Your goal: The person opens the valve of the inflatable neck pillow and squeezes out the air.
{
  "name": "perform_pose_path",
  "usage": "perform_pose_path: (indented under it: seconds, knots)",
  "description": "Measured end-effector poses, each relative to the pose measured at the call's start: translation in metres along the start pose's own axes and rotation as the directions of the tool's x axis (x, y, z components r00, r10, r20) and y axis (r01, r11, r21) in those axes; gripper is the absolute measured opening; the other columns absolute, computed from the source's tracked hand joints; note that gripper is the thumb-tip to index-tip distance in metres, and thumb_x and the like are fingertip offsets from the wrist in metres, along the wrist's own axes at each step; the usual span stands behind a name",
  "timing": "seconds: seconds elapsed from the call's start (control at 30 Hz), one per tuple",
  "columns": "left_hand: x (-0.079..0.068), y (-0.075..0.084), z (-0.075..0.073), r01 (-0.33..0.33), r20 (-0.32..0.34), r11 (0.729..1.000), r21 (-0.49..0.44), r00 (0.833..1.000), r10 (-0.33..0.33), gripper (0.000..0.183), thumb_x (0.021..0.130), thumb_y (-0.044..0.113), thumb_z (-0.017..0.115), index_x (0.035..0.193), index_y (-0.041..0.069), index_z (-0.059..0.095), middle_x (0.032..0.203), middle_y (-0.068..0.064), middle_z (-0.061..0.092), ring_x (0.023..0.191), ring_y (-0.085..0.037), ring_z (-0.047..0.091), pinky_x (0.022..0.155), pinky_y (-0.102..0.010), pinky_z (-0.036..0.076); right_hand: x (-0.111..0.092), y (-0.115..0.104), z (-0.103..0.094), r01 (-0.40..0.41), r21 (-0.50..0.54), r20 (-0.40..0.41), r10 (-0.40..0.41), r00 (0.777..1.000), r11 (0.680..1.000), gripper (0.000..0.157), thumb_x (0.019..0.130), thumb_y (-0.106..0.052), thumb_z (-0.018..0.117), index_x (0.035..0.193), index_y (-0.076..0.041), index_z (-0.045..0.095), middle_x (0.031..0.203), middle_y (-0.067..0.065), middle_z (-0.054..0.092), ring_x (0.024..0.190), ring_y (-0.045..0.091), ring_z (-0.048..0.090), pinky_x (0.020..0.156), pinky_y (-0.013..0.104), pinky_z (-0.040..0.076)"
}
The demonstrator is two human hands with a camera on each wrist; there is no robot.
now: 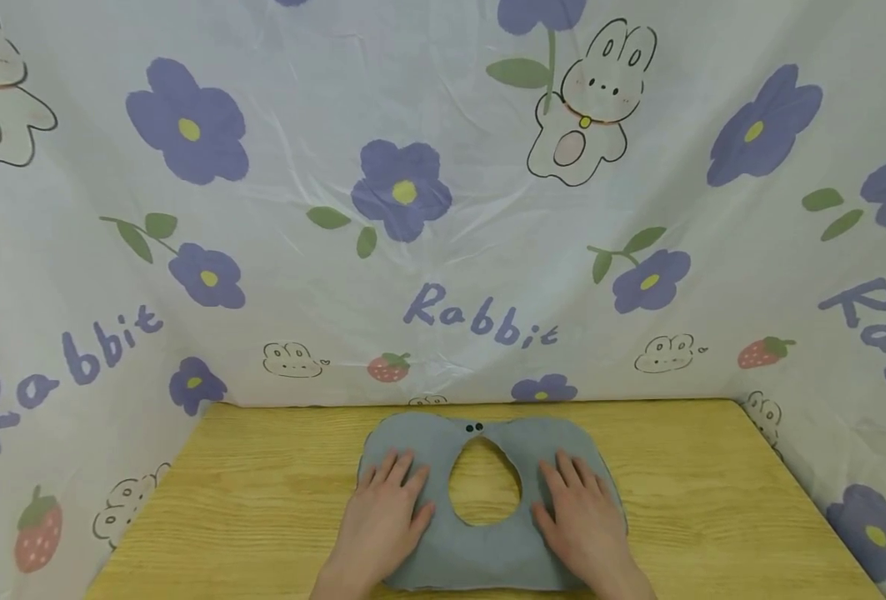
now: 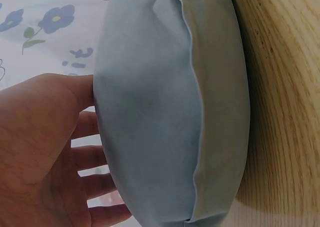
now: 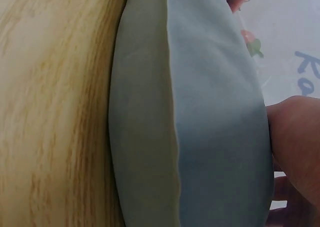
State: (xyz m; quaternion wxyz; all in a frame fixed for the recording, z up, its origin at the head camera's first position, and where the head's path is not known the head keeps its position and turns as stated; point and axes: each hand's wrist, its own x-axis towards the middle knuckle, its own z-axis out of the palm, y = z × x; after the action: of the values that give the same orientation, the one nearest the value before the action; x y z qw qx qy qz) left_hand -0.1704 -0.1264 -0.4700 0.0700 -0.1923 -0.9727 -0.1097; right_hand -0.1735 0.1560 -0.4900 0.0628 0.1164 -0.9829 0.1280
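A grey-blue neck pillow point(image 1: 480, 554) lies flat on the wooden table, its round opening in the middle. Two dark snap buttons point(image 1: 474, 427) sit side by side where its arms meet at the far end. On the pillow's left half rests my left hand point(image 1: 378, 521), fingers spread and pointing away from me. My right hand point(image 1: 585, 517) lies the same way on the right half. Both wrist views show the seamed near edge of the pillow point(image 2: 150, 102), with the straight fingers point(image 2: 95, 157) of my left hand on its top face.
The wooden table point(image 1: 262, 500) extends to both sides of the pillow. A white cloth point(image 1: 292, 275) printed with purple flowers, rabbits and strawberries hangs behind the table and along its left and right sides.
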Motion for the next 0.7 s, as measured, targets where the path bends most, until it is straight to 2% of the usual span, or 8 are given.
perform_pose_path:
  seconds: [0.43, 0.7]
  knots:
    - [-0.0009, -0.0007, 0.004, -0.017, -0.004, 1.0, 0.003, 1.0, 0.017, 0.045, 0.096, 0.035, 0.072, 0.132, 0.008, 0.07, 0.143, -0.02, 0.057, 0.135, -0.043, 0.05, 0.105, -0.062, 0.043, -0.0011, 0.0028, 0.0034, 0.008, -0.006, 0.008, -0.008, 1.0, 1.0, 0.052, 0.095, -0.033, 0.074, 0.135, -0.003, 0.064, 0.145, 0.024, 0.053, 0.133, 0.045, 0.048, 0.105, 0.063, 0.04]
    - [-0.0007, -0.0015, 0.0012, 0.005, 0.016, 1.0, -0.018, 1.0, -0.004, 0.044, 0.098, 0.035, 0.071, 0.133, 0.008, 0.069, 0.143, -0.019, 0.057, 0.136, -0.043, 0.048, 0.106, -0.063, 0.042, -0.0019, 0.0046, 0.0059, 0.01, 0.009, -0.019, -0.009, 1.0, 1.0, 0.055, 0.095, -0.034, 0.073, 0.139, -0.004, 0.061, 0.145, 0.022, 0.055, 0.132, 0.044, 0.05, 0.105, 0.063, 0.04]
